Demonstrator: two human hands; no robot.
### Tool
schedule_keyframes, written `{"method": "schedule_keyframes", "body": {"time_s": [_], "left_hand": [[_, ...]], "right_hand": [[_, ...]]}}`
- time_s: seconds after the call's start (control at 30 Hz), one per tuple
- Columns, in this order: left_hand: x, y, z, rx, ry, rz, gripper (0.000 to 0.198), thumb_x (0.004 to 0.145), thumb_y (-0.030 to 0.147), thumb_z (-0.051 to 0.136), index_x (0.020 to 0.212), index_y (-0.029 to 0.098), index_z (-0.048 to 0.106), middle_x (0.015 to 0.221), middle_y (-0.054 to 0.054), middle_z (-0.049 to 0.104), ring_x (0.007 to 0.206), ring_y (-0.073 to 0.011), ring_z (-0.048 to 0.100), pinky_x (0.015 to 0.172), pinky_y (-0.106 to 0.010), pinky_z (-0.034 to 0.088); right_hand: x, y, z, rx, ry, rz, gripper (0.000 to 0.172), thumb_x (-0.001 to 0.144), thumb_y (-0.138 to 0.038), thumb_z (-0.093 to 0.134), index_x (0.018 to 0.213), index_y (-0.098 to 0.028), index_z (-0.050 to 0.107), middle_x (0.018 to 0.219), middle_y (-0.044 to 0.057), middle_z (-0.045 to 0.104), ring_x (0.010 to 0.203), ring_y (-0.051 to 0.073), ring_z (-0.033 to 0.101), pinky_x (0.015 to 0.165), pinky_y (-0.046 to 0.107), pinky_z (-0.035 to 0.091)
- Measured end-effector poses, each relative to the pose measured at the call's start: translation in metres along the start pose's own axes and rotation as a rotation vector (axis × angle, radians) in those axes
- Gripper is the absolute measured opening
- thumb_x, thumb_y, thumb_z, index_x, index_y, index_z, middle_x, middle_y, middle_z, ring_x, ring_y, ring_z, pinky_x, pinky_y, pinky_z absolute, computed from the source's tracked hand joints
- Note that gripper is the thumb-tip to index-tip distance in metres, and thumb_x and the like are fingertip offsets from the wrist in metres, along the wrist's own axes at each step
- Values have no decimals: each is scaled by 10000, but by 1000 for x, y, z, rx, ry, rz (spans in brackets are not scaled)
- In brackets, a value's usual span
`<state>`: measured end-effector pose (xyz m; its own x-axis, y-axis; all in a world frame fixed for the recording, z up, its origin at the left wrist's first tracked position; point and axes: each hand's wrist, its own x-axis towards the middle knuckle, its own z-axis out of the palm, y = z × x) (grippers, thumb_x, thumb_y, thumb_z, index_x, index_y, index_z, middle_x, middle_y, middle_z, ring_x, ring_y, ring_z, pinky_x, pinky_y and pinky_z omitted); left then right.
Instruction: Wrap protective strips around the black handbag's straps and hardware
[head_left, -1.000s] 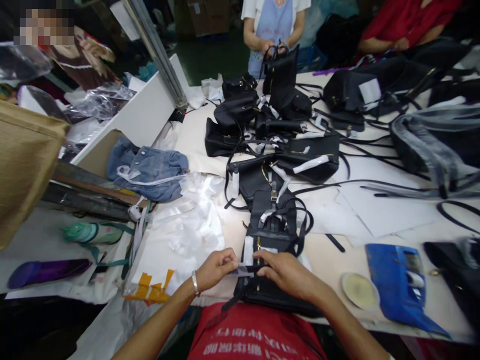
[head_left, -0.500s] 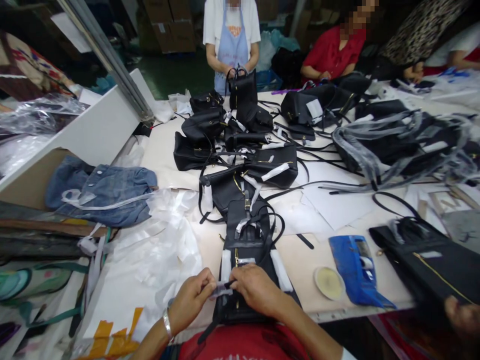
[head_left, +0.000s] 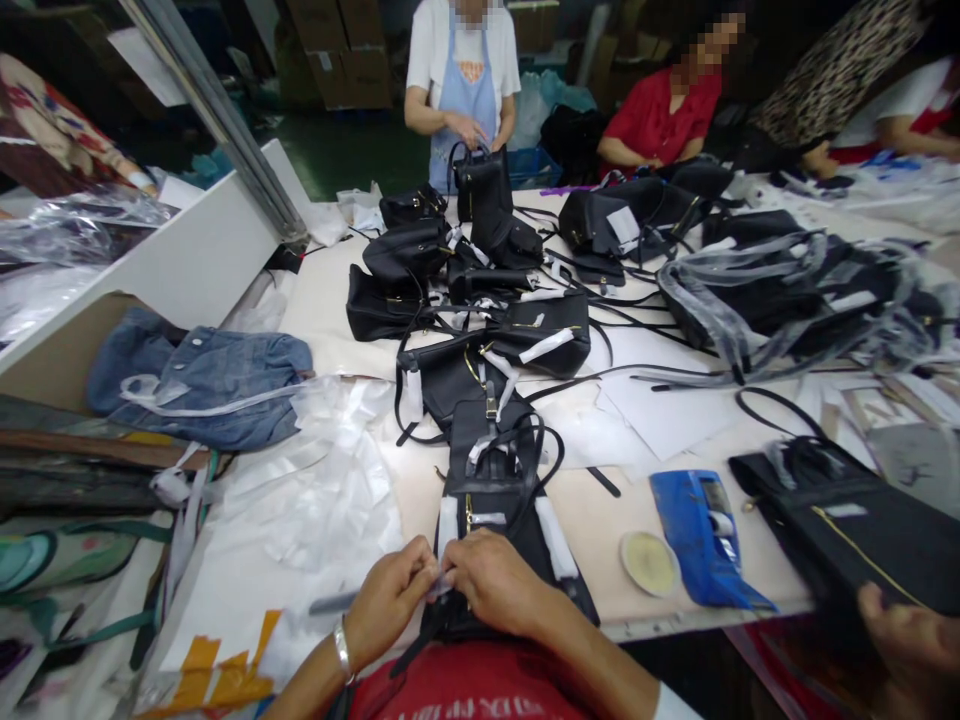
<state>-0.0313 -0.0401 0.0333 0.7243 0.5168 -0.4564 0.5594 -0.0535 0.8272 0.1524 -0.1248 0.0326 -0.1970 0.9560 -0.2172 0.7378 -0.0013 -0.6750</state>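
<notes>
On the pale tabletop, right at its near edge, a black bag is laid flat before the red garment, zip side up, its straps looped over the upper part. At its lower left the right hand is bent, fingers drawn in narrow, the left hand is closed in a tight pinch, and there, between the two, a scrap of clear film is held, partly hidden. For work this fine, the film is best kept taut and flat, gripped near its ends, with the bag's weight left on the tabletop. Beyond, a heap of black bags is pressed up to the bag's top end, so any push forward could be blocked or a strap snagged. To the left, crumpled white sheets are spread close to the left hand, easily caught up. At the right another black bag is laid, a co-worker's hand seen at its lower edge; past the sheets, a denim bag is dumped. Smaller now: a blue dispenser is placed nearer in, a pale round disc just beside it.
</notes>
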Motion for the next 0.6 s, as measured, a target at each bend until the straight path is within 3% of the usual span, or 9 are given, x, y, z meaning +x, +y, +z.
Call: {"method": "schedule_keyframes", "body": {"time_s": [0.13,0.23,0.43,0.6], "left_hand": [[-7,-2,2,-7,-29,-46,227,896,396,394,789,208,461,632,37,549,582,-128,536,581,-223,359],[-20,-1,-2,9,-51,-76,210,898,379,381,791,210,446,615,44,531,547,-120,515,560,-221,344],[-50,18,-15,162,-89,-12,186,899,334,375,799,216,478,638,32,535,597,-132,499,575,-233,311],[-80,15,-27,365,-8,-21,169,912,293,353,838,225,489,714,1,596,662,-165,544,591,-264,273]], "right_hand": [[-4,4,-3,200,-132,31,189,893,-227,430,982,-198,594,784,17,664,729,147,607,650,221,378],[-8,17,-9,205,-152,74,208,886,-186,423,982,-196,606,840,23,664,774,144,607,666,217,381],[-5,13,3,-36,-233,-193,273,805,-276,599,1074,-230,602,966,43,592,909,183,530,749,260,368],[0,6,13,-152,-219,-301,149,886,-269,468,890,-200,600,902,52,581,884,189,515,765,294,357]]}}
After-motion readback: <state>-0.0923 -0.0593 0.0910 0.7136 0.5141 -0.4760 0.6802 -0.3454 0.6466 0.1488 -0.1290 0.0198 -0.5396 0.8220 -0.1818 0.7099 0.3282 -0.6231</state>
